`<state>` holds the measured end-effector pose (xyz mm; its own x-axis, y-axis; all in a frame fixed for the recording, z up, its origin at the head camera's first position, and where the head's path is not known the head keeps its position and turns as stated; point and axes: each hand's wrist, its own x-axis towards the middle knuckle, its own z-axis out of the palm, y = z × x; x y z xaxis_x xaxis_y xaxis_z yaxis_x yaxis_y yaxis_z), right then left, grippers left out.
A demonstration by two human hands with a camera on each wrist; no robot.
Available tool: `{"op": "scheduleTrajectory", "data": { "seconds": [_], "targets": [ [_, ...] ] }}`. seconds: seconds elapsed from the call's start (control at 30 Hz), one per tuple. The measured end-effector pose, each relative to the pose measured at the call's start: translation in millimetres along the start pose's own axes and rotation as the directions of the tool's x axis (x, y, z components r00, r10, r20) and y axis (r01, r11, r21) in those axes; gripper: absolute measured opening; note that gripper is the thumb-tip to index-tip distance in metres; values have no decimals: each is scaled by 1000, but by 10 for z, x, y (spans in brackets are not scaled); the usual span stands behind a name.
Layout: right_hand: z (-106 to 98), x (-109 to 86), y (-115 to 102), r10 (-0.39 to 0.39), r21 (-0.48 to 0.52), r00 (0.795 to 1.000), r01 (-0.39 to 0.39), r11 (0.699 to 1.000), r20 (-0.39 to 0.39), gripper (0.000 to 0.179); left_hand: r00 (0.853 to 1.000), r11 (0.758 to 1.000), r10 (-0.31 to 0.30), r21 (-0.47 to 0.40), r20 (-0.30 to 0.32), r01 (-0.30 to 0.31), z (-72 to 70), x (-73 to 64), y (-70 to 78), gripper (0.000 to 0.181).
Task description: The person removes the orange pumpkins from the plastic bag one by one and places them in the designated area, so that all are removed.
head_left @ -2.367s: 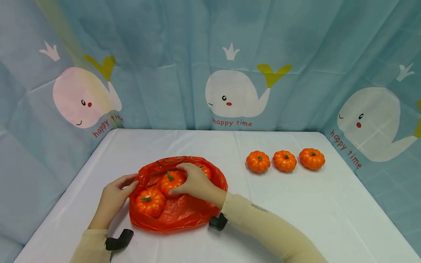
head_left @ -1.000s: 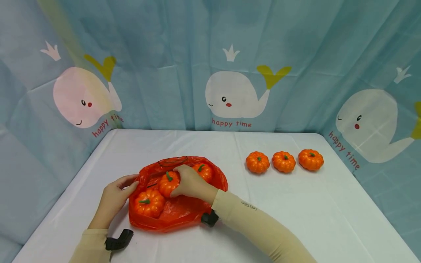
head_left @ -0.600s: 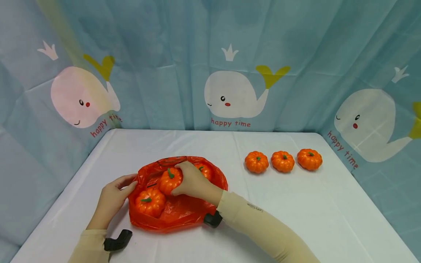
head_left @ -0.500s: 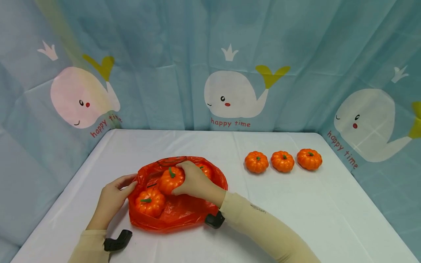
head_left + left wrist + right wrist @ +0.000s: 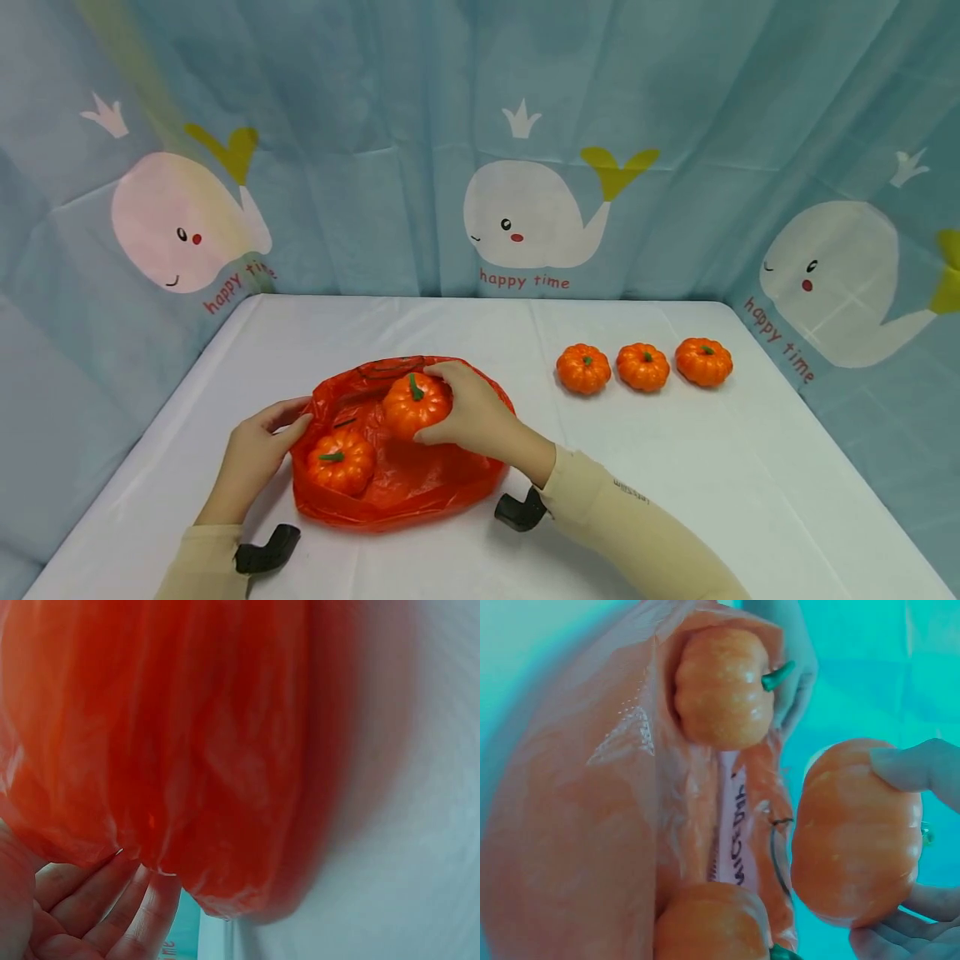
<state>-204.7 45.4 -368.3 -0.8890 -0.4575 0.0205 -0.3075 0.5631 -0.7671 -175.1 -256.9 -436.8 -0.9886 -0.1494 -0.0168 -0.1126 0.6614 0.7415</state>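
Observation:
A red plastic bag [image 5: 420, 492] lies with its mouth spread wide. My left hand [image 5: 258, 450] holds its left rim, and in the left wrist view the fingers [image 5: 112, 907] lie against the film. My right hand [image 5: 480, 417] grips a small orange pumpkin [image 5: 412, 408] with a green stem, thumb on one side and fingers on the other. In the head view this pumpkin overlaps the bag's far part. Another pumpkin [image 5: 342, 462] sits inside at the left. The right wrist view shows a further pumpkin [image 5: 712, 926] in the bag, hidden behind my right hand in the head view.
Three more orange pumpkins stand in a row at the back right of the white table [image 5: 675, 483]: a left one [image 5: 583, 369], a middle one [image 5: 642, 367] and a right one [image 5: 703, 362]. A blue curtain [image 5: 375, 167] with whale prints closes off the back and sides.
My right hand has drawn the gripped pumpkin up and rightward from beside the left pumpkin in the bag. The left hand stays at the rim.

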Motion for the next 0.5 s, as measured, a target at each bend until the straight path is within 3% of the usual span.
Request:
{"op": "scheduleTrajectory", "data": {
  "seconds": [0.27,0.5],
  "targets": [
    [-129,-173,43,9,48,1000,-8,999,-12,77,1000,1000,18,10,-13,-18,-3,3,-19,53],
    [-259,-352,144,45,74,998,-41,996,-47,77,1000,1000,-4,-2,6,4,11,2,-1,56]
  ]
}}
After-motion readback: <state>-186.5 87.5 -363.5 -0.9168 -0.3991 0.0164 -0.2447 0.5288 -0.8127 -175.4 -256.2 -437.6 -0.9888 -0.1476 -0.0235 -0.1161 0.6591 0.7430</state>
